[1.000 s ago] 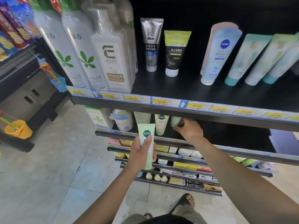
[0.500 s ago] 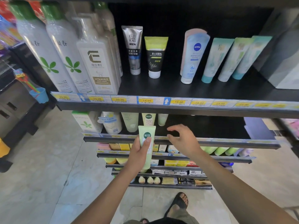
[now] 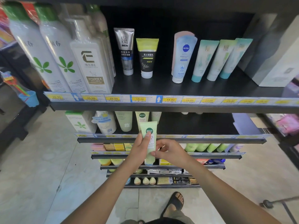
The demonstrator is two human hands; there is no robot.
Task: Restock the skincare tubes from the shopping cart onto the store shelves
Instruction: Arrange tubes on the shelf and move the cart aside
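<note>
Treat restocking as partway: note matching tube [image 3: 142,117] near second shelf [image 3: 202,140] front edge, green tube [image 3: 150,139] unshelved in left hand [image 3: 138,150] grip, right hand [image 3: 172,151] touching it, hold unconfirmed.

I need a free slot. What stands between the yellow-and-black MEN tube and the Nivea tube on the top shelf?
Nothing. In the head view the top shelf is bare between the yellow-and-black MEN tube and the Nivea tube.

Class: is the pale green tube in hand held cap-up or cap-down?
Cap-down: the tube shows its flat sealed end on top, cap below the left hand.
</note>
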